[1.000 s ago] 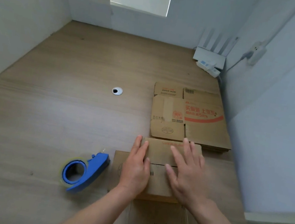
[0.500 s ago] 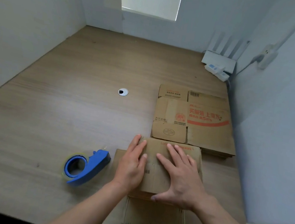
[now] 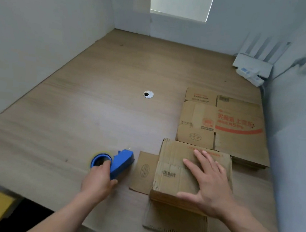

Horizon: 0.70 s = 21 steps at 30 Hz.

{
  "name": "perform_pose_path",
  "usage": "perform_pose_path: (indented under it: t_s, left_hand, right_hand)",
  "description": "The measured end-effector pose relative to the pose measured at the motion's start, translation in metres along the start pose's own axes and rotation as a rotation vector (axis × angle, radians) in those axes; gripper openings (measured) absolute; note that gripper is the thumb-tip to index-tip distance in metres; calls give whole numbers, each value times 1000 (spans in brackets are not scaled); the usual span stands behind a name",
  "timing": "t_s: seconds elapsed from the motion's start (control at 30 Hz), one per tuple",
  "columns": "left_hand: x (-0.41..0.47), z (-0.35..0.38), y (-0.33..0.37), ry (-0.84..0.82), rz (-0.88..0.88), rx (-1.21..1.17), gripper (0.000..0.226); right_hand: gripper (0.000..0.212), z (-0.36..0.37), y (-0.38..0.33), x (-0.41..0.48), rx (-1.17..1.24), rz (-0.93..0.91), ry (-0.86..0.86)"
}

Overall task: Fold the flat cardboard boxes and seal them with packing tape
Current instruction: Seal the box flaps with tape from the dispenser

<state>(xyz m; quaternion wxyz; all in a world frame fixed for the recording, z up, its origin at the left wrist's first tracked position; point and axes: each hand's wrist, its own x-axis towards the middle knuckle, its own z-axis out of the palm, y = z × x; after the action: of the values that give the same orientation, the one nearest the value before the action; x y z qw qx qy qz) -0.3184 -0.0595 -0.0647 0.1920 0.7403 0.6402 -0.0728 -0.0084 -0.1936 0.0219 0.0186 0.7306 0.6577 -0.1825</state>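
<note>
A small brown cardboard box (image 3: pixel 173 167) with its flaps folded shut sits near the table's front edge, one flap lying out flat on its left and another toward me. My right hand (image 3: pixel 209 183) presses flat on its top with fingers spread. To the left lies a blue tape dispenser (image 3: pixel 118 162) holding a roll of clear tape. My left hand (image 3: pixel 99 181) is on the dispenser, fingers curled over the roll end and thumb against its blue body.
A stack of flat printed cardboard boxes (image 3: pixel 223 127) lies just behind the box at the right. A cable grommet (image 3: pixel 148 94) is set in the wooden table (image 3: pixel 72 116). A white router (image 3: pixel 253 67) stands in the back right corner. White walls enclose three sides.
My left hand left the box top and moved left onto the tape dispenser. My right hand stayed pressing on the box. The view shifted left.
</note>
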Motion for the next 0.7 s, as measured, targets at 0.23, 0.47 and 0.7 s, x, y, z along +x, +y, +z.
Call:
perform_pose_path:
  t_s: [0.23,0.47,0.7]
  left_hand:
    - [7,-20,5,182,23,-181,26]
    - [-31,-118,75,404,593,-460,24]
    - [-13,-96,108,160,806,-269,18]
  right_hand:
    - [69,7,2,-1,120,25,137]
    - [63,13,5,2,162,20,218]
    - [81,11,13,4,289,43,223]
